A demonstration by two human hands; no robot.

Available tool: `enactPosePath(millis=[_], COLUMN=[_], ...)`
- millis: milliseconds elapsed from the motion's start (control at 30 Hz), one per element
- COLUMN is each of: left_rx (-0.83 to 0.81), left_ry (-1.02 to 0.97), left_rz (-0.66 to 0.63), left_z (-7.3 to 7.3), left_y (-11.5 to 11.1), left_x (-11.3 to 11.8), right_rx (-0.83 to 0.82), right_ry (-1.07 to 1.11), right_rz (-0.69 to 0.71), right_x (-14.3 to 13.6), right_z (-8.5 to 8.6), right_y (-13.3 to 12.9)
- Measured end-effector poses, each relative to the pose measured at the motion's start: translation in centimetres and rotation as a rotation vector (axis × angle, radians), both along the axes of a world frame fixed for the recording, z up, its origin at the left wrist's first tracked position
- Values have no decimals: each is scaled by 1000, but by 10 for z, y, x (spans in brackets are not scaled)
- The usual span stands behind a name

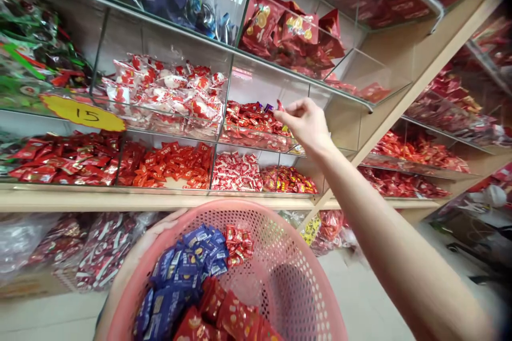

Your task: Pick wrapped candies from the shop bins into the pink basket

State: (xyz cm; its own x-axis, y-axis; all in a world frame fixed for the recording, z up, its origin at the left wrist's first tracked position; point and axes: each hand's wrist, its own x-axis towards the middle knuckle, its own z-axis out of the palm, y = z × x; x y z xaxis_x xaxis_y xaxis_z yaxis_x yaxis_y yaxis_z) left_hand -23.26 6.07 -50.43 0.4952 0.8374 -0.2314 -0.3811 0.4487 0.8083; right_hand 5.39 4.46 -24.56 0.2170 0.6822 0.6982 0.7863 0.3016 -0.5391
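Note:
My right hand (306,123) is raised at the shelf, thumb and fingertips pinched on a small red wrapped candy (279,105). Just left of and below it lies a bin of red wrapped candies (254,120) with a few purple ones among them. My left hand (154,234) grips the left rim of a round pink perforated plastic basket (304,229); the rim hides part of its fingers. Inside the basket are blue packets (182,266), a small heap of red candies (239,245) and larger red packets (236,317).
Glass-divided compartments hold white-and-red packets (172,85), red candies (172,162) and larger orange-printed bags (296,26). A yellow tag (84,113) reads 15. A wooden upright (368,141) stands beside my right forearm. Metal rods and glass edges jut out above. Bagged goods (108,248) lie below the shelf.

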Motion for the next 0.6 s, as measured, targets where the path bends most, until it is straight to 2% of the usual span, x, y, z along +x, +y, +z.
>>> enactPosePath(millis=[67,167,267,333,433,600], left_rx=[-4,3,-6,-9,-30,-52], left_ry=[-6,-43,-81,-71,-73,-67], left_rz=[22,29,21,47,34,33], left_z=[2,6,9,10,11,6], left_y=[-2,-6,-11,-13,-13,-7], left_x=[2,4,6,6,7,6], right_rx=[-60,-299,-535,-619,-671,-664], right_ry=[-21,-79,-198,-321,-452,-464], right_rz=[132,287,322,295,277,259], right_x=[-5,-7,-1,3,5,1], right_z=[-30,-104,-182,-219,-248,-262], right_y=[-35,-73,-81,-73,-54,-39])
